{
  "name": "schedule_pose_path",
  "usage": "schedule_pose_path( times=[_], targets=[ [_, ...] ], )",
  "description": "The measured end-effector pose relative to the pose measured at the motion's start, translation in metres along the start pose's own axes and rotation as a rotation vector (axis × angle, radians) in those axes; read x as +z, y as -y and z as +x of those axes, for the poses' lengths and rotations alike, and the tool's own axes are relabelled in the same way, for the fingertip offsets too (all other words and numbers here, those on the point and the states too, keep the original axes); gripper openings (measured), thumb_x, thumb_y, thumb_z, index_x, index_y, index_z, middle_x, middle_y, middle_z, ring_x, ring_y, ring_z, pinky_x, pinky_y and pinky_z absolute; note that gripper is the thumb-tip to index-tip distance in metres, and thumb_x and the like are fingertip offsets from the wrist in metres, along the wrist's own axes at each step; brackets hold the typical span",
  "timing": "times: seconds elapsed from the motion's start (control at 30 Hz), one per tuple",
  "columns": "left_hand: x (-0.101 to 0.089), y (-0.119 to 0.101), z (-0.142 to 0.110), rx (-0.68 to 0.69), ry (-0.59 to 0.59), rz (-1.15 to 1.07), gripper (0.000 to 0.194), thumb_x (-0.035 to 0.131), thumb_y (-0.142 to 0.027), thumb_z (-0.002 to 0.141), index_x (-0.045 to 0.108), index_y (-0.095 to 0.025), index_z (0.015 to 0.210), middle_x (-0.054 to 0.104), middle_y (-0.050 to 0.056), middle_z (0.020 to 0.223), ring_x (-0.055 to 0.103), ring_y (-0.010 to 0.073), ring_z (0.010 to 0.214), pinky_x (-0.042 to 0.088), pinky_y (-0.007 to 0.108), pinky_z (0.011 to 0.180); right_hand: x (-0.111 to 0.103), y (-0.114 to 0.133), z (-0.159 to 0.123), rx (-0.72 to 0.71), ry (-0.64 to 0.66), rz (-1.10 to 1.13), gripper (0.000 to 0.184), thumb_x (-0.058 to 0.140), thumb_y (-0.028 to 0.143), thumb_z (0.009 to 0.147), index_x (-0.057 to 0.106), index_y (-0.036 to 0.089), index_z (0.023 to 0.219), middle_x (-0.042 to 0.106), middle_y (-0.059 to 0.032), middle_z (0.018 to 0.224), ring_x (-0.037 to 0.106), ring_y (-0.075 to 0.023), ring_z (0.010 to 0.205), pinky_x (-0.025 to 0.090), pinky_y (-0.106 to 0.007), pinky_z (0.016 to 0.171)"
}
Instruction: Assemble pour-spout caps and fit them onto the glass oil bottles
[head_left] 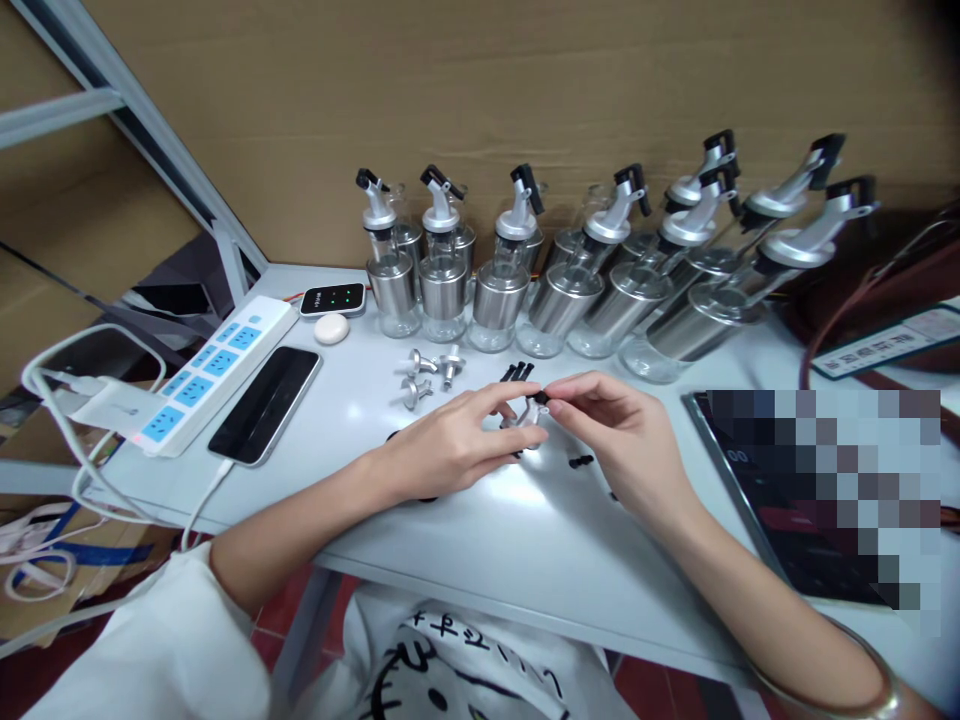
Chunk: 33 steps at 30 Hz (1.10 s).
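Over the middle of the white table, my left hand (457, 440) holds a silver pourer spout (534, 412) between its fingers. My right hand (626, 430) pinches a small black piece (538, 397) at the top of that spout. Small black parts (517, 371) lie just behind my left hand, and another black part (580, 461) rests beside my right hand. Farther back on the left are a few loose silver pourer spouts (450, 366). Dark items partly show from beneath my left forearm; I cannot make them out.
Glass bottles with steel sleeves and pourer tops (499, 300) stand in rows along the cardboard wall (480, 80). On the left lie a power strip (217, 370), a phone (266, 405) on a cable, a small display device (332, 300) and a white round case (331, 328). A tablet (765, 500) lies right.
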<state>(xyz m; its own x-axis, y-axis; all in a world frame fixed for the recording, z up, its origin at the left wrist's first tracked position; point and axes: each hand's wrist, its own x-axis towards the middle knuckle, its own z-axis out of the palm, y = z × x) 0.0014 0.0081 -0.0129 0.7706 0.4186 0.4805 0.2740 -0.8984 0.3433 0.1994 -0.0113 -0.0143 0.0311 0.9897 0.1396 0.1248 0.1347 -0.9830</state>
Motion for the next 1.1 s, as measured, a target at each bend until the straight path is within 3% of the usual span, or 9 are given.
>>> schedule_pose_path(
  times=[0.43, 0.83, 1.1],
  targets=[
    [-0.001, 0.001, 0.002, 0.054, -0.064, 0.056, 0.022, 0.045, -0.012, 0.091, 0.058, -0.015, 0.109, 0.048, 0.018, 0.131, 0.05, 0.0241, 0.121, 0.052, 0.04, 0.093, -0.006, 0.001, 0.006, 0.14, 0.072, 0.136, 0.009, 0.076, 0.027, 0.065, 0.072, 0.022, 0.071, 0.069, 0.0004, 0.068, 0.06, -0.0126, 0.062, 0.047, -0.023, 0.058],
    [-0.002, -0.002, 0.002, 0.095, -0.099, 0.036, 0.022, 0.045, -0.011, 0.092, 0.059, -0.013, 0.108, 0.05, 0.022, 0.13, 0.053, 0.0247, 0.119, 0.054, 0.038, 0.091, -0.011, 0.007, 0.01, 0.391, 0.214, 0.387, 0.023, 0.087, 0.032, 0.053, 0.071, 0.022, 0.065, 0.061, 0.0035, 0.058, 0.051, -0.0082, 0.052, 0.04, -0.021, 0.051],
    [0.002, 0.001, 0.0, 0.099, -0.151, 0.01, 0.024, 0.045, -0.01, 0.092, 0.06, -0.013, 0.111, 0.048, 0.021, 0.132, 0.053, 0.0228, 0.119, 0.053, 0.034, 0.094, -0.008, 0.01, 0.009, 0.374, 0.166, 0.439, 0.025, 0.088, 0.032, 0.05, 0.074, 0.026, 0.07, 0.067, 0.003, 0.068, 0.056, -0.0083, 0.058, 0.044, -0.019, 0.054]
  ],
)
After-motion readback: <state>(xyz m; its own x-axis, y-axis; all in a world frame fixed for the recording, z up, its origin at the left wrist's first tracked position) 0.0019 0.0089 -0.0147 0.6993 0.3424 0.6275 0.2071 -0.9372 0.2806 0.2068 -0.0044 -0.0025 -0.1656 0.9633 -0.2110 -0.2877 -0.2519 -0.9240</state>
